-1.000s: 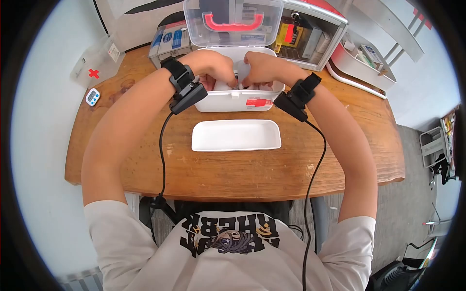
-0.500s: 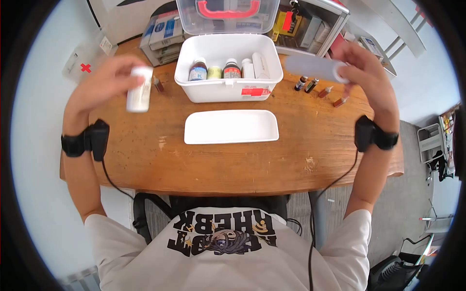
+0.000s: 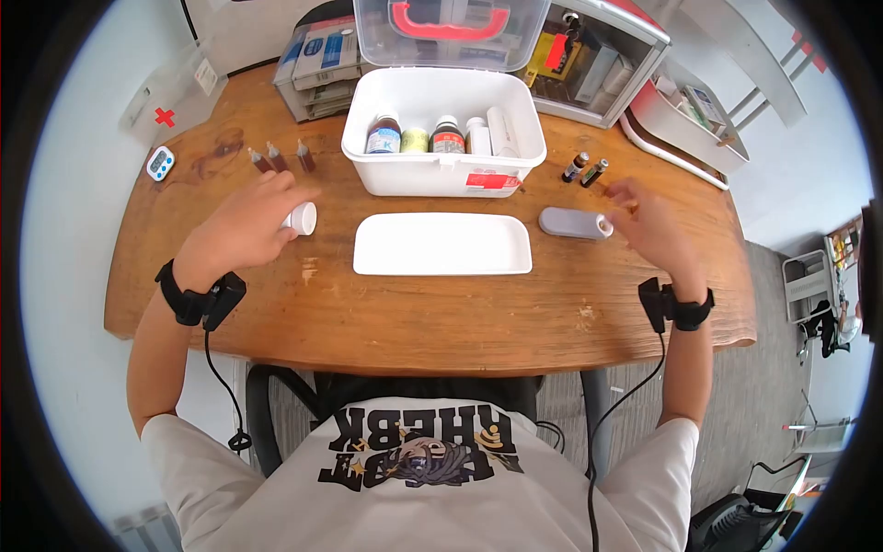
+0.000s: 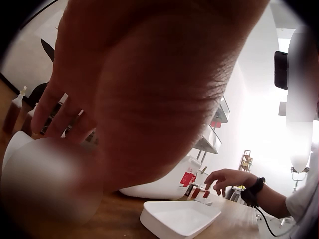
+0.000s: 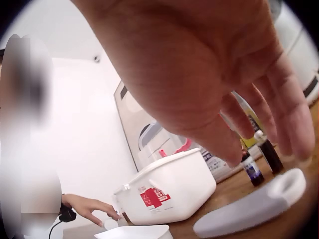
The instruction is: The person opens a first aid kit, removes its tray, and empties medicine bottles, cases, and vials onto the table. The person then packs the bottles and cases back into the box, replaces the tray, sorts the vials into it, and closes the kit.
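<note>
On the left of the table, my left hand curls around a white bottle lying on its side, cap toward the right. The thumb lies along its near side; the bottle is a blurred white shape in the left wrist view. My right hand hovers with spread fingers just right of a pale grey handheld device lying on the wood. That device shows a hollowed white end in the right wrist view. Between the hands stands a shallow white tray. Behind it is the white medicine box, lid raised.
Inside the box stand several bottles and a white tube-like item. Small red-brown dropper vials lie behind my left hand. Two dark vials lie right of the box. A timer sits far left; a glass-front cabinet stands behind.
Both hands came out of the box and moved apart, the left with the white bottle, the right with the grey device. Both items came down on the table; the right hand let go.
</note>
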Tool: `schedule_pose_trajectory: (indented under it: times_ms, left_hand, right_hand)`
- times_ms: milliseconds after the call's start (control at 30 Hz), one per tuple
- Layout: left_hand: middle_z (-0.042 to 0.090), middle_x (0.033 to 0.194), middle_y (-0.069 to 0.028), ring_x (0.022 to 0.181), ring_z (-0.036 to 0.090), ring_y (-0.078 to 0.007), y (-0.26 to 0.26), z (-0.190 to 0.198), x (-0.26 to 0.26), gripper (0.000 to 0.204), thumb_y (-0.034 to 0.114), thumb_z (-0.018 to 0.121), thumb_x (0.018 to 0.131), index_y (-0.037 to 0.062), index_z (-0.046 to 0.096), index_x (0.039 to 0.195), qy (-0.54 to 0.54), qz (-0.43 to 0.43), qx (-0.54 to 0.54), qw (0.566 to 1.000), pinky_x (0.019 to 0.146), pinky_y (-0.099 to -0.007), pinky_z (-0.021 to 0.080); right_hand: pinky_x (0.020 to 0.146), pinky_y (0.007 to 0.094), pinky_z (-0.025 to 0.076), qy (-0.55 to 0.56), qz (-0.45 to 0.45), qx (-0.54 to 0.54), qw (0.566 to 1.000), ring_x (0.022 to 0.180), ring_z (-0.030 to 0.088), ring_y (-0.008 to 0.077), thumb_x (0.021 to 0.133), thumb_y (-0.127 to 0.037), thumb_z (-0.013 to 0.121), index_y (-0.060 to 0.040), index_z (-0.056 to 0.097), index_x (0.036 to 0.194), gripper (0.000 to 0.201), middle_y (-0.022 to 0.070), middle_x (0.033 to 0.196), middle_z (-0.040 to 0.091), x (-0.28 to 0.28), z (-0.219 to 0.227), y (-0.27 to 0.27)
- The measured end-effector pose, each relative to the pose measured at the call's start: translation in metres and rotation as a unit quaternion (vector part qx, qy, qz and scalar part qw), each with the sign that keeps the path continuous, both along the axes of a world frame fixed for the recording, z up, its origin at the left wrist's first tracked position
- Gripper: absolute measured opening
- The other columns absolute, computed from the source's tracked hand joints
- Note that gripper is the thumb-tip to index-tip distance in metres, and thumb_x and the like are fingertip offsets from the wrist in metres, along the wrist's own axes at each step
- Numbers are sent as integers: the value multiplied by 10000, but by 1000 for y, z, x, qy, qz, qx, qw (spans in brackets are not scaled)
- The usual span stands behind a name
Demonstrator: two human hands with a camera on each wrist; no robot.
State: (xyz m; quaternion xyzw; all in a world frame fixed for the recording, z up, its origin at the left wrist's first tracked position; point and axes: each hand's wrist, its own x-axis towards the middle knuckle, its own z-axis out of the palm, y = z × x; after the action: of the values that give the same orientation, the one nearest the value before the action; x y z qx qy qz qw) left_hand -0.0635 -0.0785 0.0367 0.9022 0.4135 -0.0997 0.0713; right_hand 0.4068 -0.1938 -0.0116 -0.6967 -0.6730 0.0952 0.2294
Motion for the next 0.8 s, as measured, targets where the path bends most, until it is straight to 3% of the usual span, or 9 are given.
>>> schedule_pose_trajectory:
  times_ms: [67, 133, 300, 367, 400, 500, 567, 667, 800]
  left_hand:
    - [529, 1128, -106, 1101, 511, -318, -1, -5, -4, 519, 22, 699, 779, 57, 535, 1270, -60, -25, 41, 997, 916, -393, 440]
    - [526, 1134, -109, 1098, 511, -322, 1, -3, -2, 526, 16, 702, 769, 53, 531, 1265, -34, -29, 29, 999, 917, -401, 438]
    - [532, 1132, -120, 1092, 512, -328, 6, -11, 4, 520, 16, 712, 747, 48, 533, 1234, -25, -50, 61, 997, 915, -417, 438]
    - [527, 1042, -125, 1038, 525, -325, 12, -21, 2, 437, 7, 685, 753, 32, 546, 1166, -24, -88, 80, 993, 874, -421, 448]
    - [527, 1042, -125, 1038, 525, -325, 12, -19, 2, 437, 7, 685, 753, 32, 546, 1166, -20, -88, 80, 993, 874, -421, 448]
    - [551, 1051, -130, 1036, 546, -335, 9, -14, -2, 423, 22, 696, 763, 30, 537, 1155, -46, -54, 98, 993, 879, -413, 455]
    - [571, 1137, -125, 1080, 572, -282, 9, -12, -4, 459, 55, 733, 783, 39, 518, 1189, -231, 132, 5, 964, 921, -377, 455]
    - [574, 1192, -105, 1128, 564, -255, 20, -29, -23, 491, 69, 734, 801, 42, 505, 1234, -273, 102, 45, 955, 963, -353, 445]
    - [551, 1247, -116, 1155, 555, -266, 18, -27, -28, 545, 66, 739, 793, 44, 487, 1275, -260, 139, 5, 955, 1003, -359, 435]
  right_hand:
    - [656, 347, 524, -9, -8, 4, 1000, 691, 642, 246, 855, -126, 653, 10, 609, 1083, 269, 130, 918, 669, -27, 37, 2]
    - [679, 367, 517, -14, -17, 9, 1000, 698, 639, 280, 846, -130, 652, 4, 624, 1067, 260, 135, 949, 676, -52, 70, 9]
    - [725, 377, 528, -92, 134, 12, 987, 813, 657, 264, 839, -117, 626, -39, 679, 1009, 194, 107, 970, 684, -82, 98, 74]
    - [799, 396, 523, -130, 353, 61, 925, 936, 648, 278, 800, -45, 584, -61, 703, 1012, 244, 108, 1007, 685, -86, 85, 110]
    - [799, 396, 523, -127, 353, 63, 925, 936, 648, 278, 800, -45, 584, -61, 703, 1012, 244, 108, 1007, 685, -91, 84, 116]
    - [861, 398, 496, -256, 311, -192, 895, 1076, 572, 300, 682, 22, 575, -87, 697, 1002, 359, 110, 1084, 640, -118, 88, 134]
    - [852, 407, 492, -265, 319, -205, 887, 1061, 570, 312, 673, 27, 589, -91, 700, 1001, 366, 111, 1071, 632, -121, 75, 149]
    - [832, 419, 481, -285, 322, -236, 871, 1029, 562, 325, 659, 35, 619, -98, 699, 987, 363, 110, 1041, 606, -124, 68, 157]
    - [810, 419, 464, -323, 353, -209, 853, 1000, 543, 318, 660, 15, 685, -108, 680, 948, 313, 107, 1012, 556, -118, 65, 167]
